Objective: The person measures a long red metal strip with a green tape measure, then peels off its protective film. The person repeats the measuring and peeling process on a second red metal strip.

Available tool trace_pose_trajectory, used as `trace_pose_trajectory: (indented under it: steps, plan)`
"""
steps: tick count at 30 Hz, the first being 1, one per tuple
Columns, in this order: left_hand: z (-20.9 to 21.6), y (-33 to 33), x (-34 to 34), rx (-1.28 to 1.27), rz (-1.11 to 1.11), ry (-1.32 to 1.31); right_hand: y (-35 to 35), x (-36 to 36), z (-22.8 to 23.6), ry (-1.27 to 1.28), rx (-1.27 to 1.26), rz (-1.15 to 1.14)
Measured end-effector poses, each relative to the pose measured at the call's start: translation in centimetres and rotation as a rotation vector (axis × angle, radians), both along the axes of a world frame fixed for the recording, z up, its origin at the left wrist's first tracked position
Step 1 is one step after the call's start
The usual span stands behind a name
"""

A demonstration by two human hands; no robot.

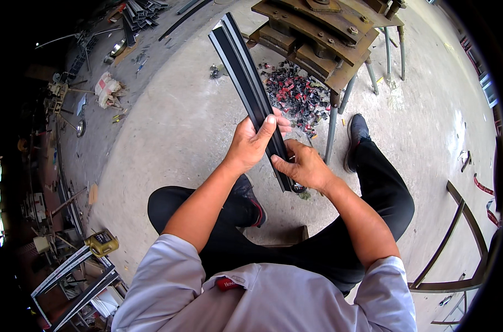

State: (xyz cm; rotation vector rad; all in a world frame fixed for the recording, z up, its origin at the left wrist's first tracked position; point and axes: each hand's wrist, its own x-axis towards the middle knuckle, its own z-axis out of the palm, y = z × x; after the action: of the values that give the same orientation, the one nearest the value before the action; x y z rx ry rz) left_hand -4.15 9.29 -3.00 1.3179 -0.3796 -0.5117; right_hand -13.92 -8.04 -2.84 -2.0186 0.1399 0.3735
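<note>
With the left grip (250, 141) closed round a long black-and-silver bar (239, 68) below its middle, probably carries most of the weight. Pinches near the lower end with the right grip (310, 167), at the centre of the frame, likely to check any swing. Holds it slanted toward the upper left, perhaps for a better view, with dark and red scraps (298, 97) on the floor beyond, beside the steel stand (301, 20) at upper right of centre.

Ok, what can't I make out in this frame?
In the head view:
- dark profile: underside, turned away
- left hand: palm, behind the profile
- right hand: some fingertips, behind the profile
- brown metal stand: top part, cut off by upper edge
- scrap pile: single pieces, too small
</note>
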Motion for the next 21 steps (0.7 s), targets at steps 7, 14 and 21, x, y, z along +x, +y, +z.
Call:
trace_pose_trajectory:
  steps: [7, 14, 21]
  plan:
    - [0.8, -0.4, -0.5, -0.014, -0.01, 0.006, -0.1, -0.2, -1.0, -0.008, 0.103, -0.031]
    - [1.7, -0.3, -0.4, 0.048, 0.025, -0.065, -0.5, -0.2, 0.0, 0.022, 0.036, -0.014]
    - [4.5, 0.5, 2.0, 0.216, 0.111, -0.083, -1.8, 0.3, -0.6, -0.277, -0.157, -0.141]
